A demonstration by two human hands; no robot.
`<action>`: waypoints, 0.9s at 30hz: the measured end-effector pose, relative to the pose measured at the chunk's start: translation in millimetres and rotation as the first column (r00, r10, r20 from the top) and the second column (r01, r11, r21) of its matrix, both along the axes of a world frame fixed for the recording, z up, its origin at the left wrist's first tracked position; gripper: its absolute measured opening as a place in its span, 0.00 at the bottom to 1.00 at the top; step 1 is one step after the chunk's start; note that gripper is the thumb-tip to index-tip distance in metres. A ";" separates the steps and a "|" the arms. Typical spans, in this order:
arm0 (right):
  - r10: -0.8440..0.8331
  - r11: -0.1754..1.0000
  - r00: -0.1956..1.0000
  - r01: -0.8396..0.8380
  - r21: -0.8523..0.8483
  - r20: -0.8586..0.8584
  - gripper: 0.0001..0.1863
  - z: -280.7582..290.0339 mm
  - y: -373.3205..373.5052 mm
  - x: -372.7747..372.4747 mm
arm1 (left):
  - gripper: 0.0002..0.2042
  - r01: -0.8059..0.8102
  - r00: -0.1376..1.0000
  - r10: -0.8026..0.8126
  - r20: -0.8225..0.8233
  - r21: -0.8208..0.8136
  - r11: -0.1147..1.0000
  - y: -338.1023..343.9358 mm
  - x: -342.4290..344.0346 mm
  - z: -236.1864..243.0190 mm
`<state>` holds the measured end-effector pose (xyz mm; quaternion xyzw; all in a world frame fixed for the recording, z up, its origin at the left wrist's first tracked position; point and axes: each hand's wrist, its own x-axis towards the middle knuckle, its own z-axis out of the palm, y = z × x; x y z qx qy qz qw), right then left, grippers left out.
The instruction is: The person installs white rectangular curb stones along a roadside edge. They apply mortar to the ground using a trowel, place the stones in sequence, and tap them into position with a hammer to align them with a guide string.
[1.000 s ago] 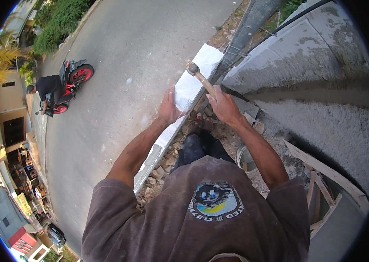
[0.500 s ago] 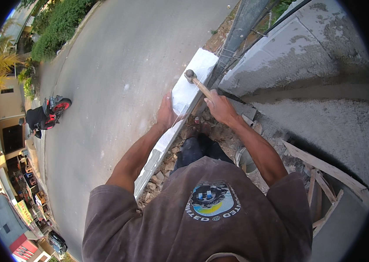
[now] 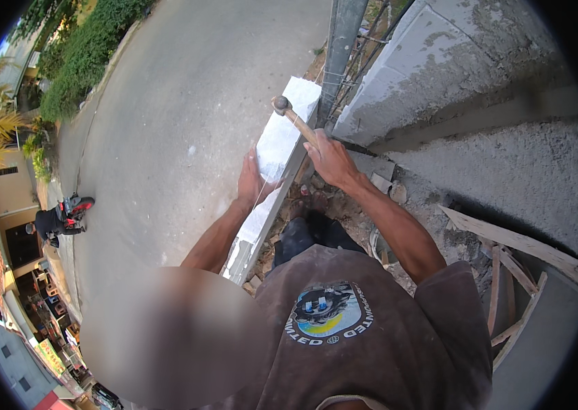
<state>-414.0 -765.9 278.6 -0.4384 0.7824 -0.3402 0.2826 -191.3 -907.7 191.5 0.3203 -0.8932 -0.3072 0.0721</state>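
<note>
My left hand [image 3: 253, 181] is shut on the white block [image 3: 277, 143] lying along a narrow ledge beside the road, its fingers at the block's left side. A thin string runs along the ledge near that hand. My right hand [image 3: 330, 160] is wrapped round the wooden handle of a hammer [image 3: 280, 105], whose metal head is over the block's upper part. More white blockwork [image 3: 255, 218] continues below my left hand, with broken rubble on the ground to its right, around my feet.
A grey post [image 3: 337, 55] with rods stands beyond the block. A rough plastered wall [image 3: 453, 68] fills the right, above a wooden frame [image 3: 507, 246] and a bucket [image 3: 379, 242]. On the paved road [image 3: 166, 102] at left, a rider [image 3: 49, 222] sits on a red-and-black motorcycle [image 3: 78, 205].
The rider and motorcycle have moved away to the left and down. My hands, hammer and block sit slightly further left in view; the hammer head is raised a little in the picture.
</note>
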 end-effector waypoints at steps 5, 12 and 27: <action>0.005 0.988 1.000 -0.003 0.156 -0.013 0.15 -11.6 1.9 -4.9 | 0.62 -0.004 1.000 0.004 -0.008 0.000 1.000 3.0 -5.5 6.3; 0.000 0.996 1.000 0.002 0.085 -0.028 0.15 -13.7 6.3 -0.2 | 0.61 -0.009 1.000 0.009 0.011 -0.011 1.000 3.9 -5.6 7.5; -0.013 0.986 1.000 0.016 0.166 -0.021 0.16 -4.3 10.6 5.4 | 0.61 -0.007 0.998 0.010 0.056 -0.054 0.999 5.4 -6.0 12.1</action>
